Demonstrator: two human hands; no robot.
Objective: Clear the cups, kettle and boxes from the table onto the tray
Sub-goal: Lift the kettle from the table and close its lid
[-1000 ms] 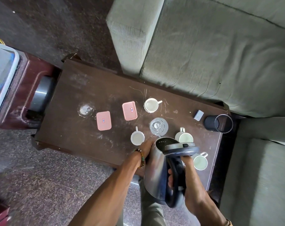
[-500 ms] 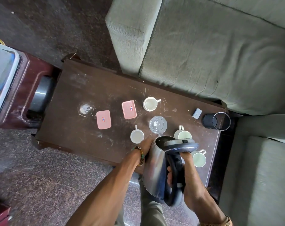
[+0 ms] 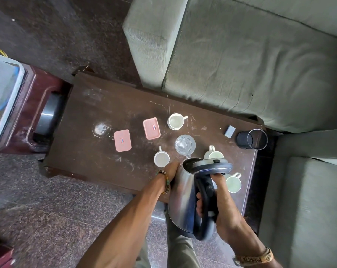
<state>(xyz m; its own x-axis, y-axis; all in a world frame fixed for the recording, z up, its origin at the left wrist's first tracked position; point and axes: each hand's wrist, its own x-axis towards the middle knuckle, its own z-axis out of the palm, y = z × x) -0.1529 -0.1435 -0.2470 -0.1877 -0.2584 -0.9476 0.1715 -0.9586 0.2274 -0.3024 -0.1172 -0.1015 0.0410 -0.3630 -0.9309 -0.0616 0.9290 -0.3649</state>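
at the far left a dark red tray sat beside the counter, with a black round base on it. on the counter, moving right, lay one small clear glass piece, then two pink boxes, lids on, near each other but apart. four white cups stood around one clear glass jug: one cup to its near left, one behind it, one just to its right, and one near the counter's front right. one small grey block and one black mesh holder stood at the far right end.

the one steel kettle was off the counter, held tilted over its near edge, top toward the cups and base toward the person. the left hand, beaded band at the wrist, rested against the kettle's steel side near the top; its fingers were hidden behind the body, so their curl could not be told. the right hand was wrapped round the kettle's black handle, thumb up near the lid.
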